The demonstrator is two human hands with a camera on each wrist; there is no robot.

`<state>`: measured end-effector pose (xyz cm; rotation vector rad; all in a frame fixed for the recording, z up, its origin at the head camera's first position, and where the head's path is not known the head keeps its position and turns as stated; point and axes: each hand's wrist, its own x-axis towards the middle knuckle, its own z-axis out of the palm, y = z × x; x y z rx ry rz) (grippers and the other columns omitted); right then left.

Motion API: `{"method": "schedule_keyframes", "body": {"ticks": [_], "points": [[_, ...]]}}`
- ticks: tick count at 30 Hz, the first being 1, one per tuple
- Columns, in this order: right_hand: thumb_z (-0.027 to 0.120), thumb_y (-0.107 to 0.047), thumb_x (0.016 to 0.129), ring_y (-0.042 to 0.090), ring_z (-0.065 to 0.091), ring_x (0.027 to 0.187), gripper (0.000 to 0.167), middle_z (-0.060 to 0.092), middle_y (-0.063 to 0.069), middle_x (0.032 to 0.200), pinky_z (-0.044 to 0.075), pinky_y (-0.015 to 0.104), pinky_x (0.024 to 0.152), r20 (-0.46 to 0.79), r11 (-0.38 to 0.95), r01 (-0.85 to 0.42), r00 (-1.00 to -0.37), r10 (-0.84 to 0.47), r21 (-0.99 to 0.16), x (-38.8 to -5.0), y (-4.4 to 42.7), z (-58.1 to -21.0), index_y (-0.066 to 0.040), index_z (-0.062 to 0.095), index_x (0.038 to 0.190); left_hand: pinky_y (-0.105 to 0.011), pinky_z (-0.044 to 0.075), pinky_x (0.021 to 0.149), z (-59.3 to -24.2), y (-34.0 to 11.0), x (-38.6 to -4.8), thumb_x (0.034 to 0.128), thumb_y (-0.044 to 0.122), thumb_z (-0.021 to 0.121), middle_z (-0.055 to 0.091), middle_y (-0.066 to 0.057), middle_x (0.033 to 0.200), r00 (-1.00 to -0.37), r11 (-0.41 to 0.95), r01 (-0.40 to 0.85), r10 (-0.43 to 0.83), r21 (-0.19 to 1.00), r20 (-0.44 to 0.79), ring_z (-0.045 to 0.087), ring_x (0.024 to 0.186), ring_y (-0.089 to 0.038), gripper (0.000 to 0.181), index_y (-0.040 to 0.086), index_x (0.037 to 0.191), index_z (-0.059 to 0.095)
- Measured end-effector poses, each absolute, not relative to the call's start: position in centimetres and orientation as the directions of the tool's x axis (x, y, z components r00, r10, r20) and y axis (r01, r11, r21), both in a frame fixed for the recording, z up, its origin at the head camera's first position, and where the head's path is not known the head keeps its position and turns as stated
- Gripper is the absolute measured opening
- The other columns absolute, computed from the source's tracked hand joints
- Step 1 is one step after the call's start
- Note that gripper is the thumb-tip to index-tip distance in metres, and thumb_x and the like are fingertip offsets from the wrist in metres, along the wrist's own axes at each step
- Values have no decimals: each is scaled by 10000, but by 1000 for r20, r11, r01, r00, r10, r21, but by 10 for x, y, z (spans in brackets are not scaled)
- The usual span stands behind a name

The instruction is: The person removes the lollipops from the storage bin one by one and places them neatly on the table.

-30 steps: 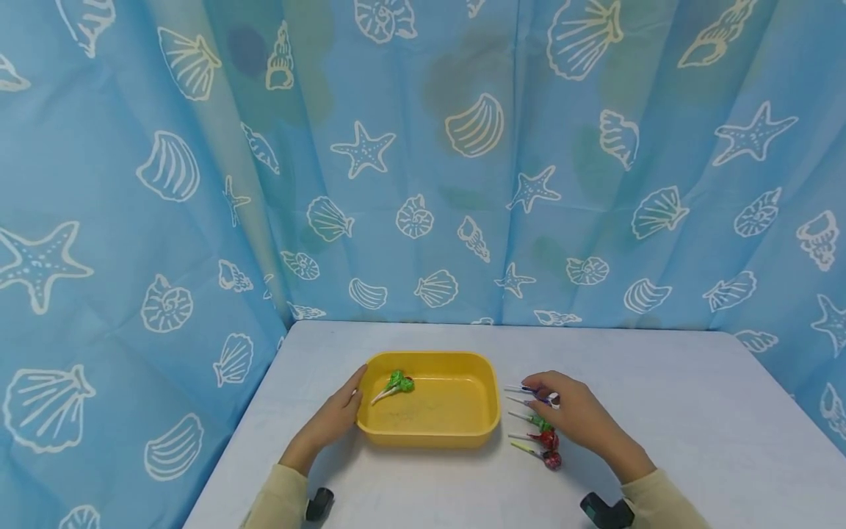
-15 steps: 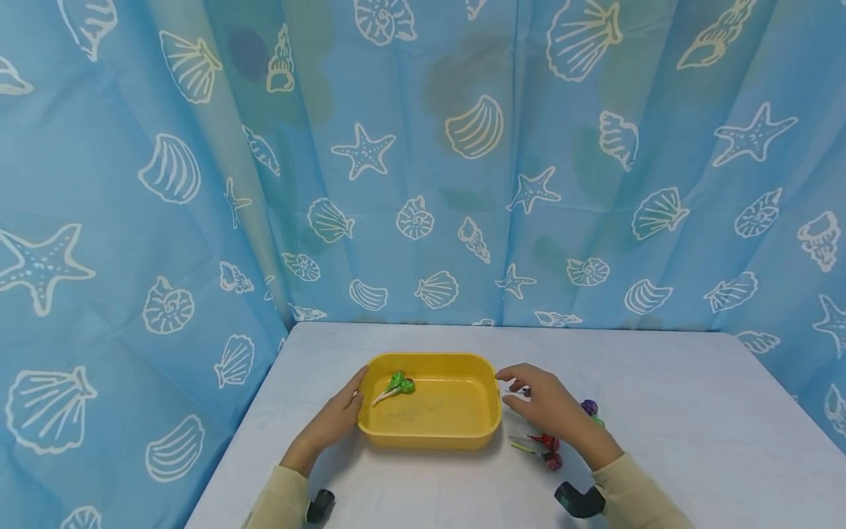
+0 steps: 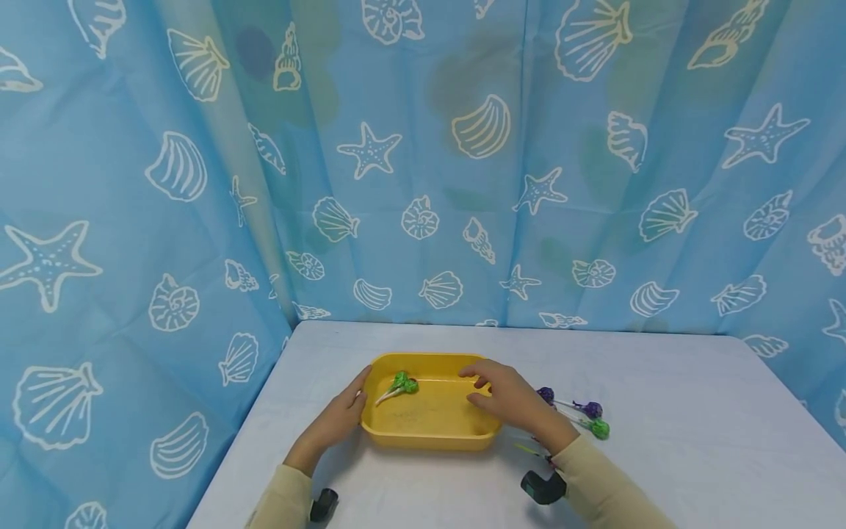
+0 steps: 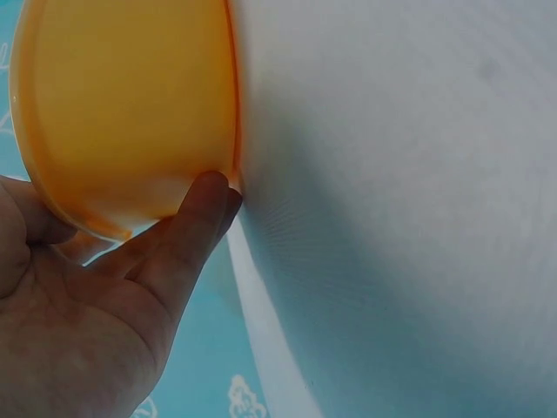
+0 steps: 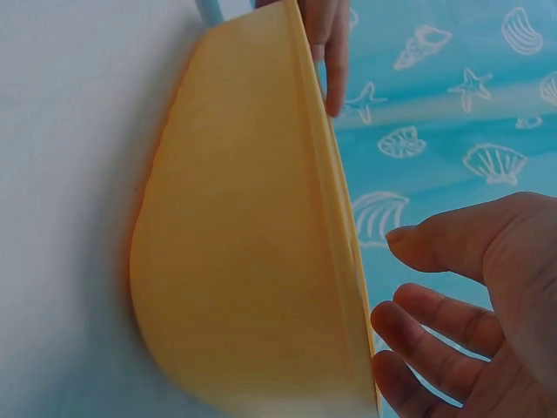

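A yellow plastic tray (image 3: 429, 443) stands on the white table. In the head view my left hand (image 3: 333, 422) rests against its left end; the left wrist view shows straight fingers (image 4: 196, 218) touching the outer wall. Two green-wrapped lollipops (image 3: 401, 385) lie inside the tray at the left. My right hand (image 3: 512, 397) hovers over the tray's right end, thumb and fingers apart, with nothing between them. Beside it lie purple lollipops (image 3: 588, 409) and a green lollipop (image 3: 599, 428). Another, with a yellow-green stick (image 3: 527, 449), is partly hidden behind the right wrist.
A blue curtain (image 3: 429, 184) with white shells and starfish hangs behind and left of the white table (image 3: 694, 426). Dark wrist-worn devices (image 3: 543, 486) sit below both hands.
My right hand has moved left from the row of lollipops to above the tray's right end. Purple and green lollipops have come into view to its right. The left hand stays put.
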<state>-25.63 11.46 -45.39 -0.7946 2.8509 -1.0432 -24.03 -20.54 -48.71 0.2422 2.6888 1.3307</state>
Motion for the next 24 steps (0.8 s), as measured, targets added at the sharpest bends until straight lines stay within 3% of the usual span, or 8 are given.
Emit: {"method": "schedule_keyframes", "body": {"ticks": [24], "points": [[708,-106,930,244,645,1024,392,660,86,1280,564,411,916,24,657,-473,-822,-569,-587,-285,50,-457,-79,655,1317,-578,224,1197,-489,-206,-243,1093,120,371,272,-193,1637,-975,593,107,219,798,-32,253,1494,-410,543,64,1617,240]]}}
